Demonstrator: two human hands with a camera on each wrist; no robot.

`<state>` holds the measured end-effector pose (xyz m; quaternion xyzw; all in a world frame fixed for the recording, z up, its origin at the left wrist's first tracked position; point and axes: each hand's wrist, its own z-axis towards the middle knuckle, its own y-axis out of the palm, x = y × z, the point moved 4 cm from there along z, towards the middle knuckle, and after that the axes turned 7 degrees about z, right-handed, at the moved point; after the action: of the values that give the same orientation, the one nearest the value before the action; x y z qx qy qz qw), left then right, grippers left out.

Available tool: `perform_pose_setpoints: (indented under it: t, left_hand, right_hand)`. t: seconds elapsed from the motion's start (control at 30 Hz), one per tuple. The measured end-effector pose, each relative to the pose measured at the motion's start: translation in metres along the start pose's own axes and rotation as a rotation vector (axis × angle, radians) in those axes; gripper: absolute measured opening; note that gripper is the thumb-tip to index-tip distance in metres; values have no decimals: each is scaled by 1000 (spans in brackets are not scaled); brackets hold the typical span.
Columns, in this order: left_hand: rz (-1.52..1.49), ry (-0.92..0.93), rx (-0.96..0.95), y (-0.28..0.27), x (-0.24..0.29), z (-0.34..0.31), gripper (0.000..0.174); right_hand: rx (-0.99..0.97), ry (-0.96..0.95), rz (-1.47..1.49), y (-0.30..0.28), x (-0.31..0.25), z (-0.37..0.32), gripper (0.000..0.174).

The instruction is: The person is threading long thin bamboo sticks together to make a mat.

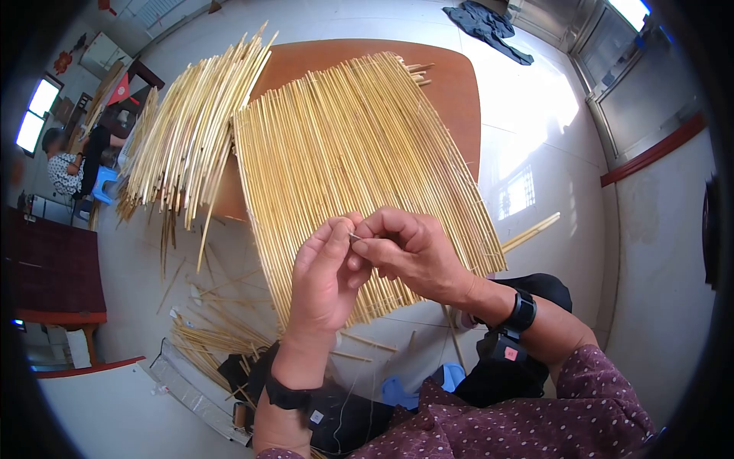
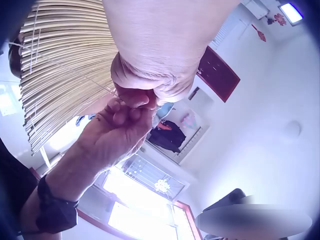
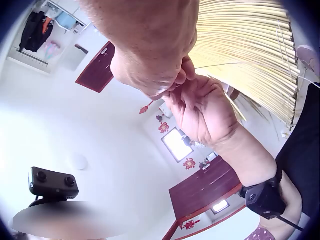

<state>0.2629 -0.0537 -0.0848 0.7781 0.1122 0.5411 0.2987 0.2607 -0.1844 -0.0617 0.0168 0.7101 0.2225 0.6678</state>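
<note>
In the head view my left hand (image 1: 325, 275) and right hand (image 1: 413, 256) meet over the front part of a mat of straight yellow reeds (image 1: 344, 153). Thumbs and fingertips of both hands pinch a fine thread, a short pale bit of it showing between them. From the mat the thread (image 2: 75, 70) runs to the fingers in the left wrist view; the right wrist view has the same thread (image 3: 225, 64) reaching the right fingertips. Curled fingers hide most of what is pinched. Rows of stitching cross the reeds near the mat's edges.
The mat lies on a brown table (image 1: 451, 84), overhanging its front. A big heap of loose reeds (image 1: 199, 115) leans at the left. More reeds (image 1: 222, 336) and a long plastic-wrapped strip (image 1: 199, 394) lie on the floor. A person (image 1: 69, 168) sits far left; dark clothing (image 1: 489, 29) lies behind.
</note>
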Motion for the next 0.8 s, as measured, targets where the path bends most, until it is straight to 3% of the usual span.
perform_pose_setpoints:
  t: [0.3, 0.37, 0.57, 0.8]
  left_hand:
    - [150, 188, -5, 5, 20, -2, 32]
    - [389, 334, -2, 0, 25, -1, 27]
    - [554, 395, 16, 2, 28, -3, 14]
    - [528, 363, 37, 3, 29, -5, 6]
  right_hand:
    - [-39, 64, 133, -8, 3, 3, 17]
    - [-30, 70, 123, -9, 4, 3, 16]
    - [-43, 83, 119, -9, 4, 2, 17]
    - [16, 59, 23, -9, 2, 2, 13]
